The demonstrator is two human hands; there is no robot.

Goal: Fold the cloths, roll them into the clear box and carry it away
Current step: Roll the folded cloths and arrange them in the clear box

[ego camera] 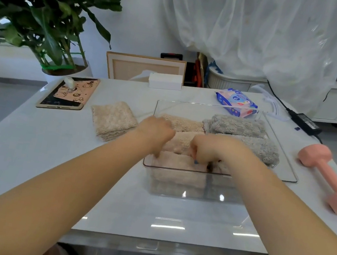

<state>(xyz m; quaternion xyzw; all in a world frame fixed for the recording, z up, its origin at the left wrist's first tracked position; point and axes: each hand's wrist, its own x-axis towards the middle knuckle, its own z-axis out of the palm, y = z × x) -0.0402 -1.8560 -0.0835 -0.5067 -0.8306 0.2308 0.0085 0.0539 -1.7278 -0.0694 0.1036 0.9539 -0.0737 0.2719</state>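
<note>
Tucking the beige roll [179, 162] into the clear box [196, 195] at mid-frame, we have our right hand [208, 149] curled onto it, gripping. Our left hand [156, 131] is blurred, so we cannot tell its hold. Grey cloths [240, 127] fill the box's upper right. One folded beige cloth [112, 119] lies left of the box. We judge the cloths soft and light, and the box stiff and slick, best lifted by both side walls.
</note>
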